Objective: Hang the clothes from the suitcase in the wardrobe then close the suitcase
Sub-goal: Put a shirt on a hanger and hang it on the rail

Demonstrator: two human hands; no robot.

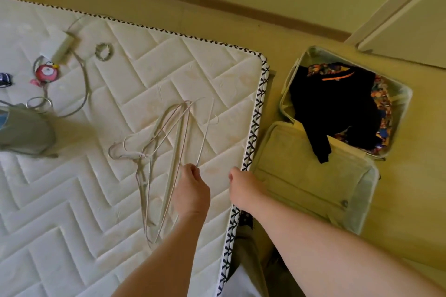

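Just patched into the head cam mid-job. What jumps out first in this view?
The open suitcase lies on the floor to the right of the mattress, with a black garment spilling over its edge onto the lid. On the mattress lies a tangle of wire hangers. The left hand pinches one of them, and the right hand sits at the mattress edge.
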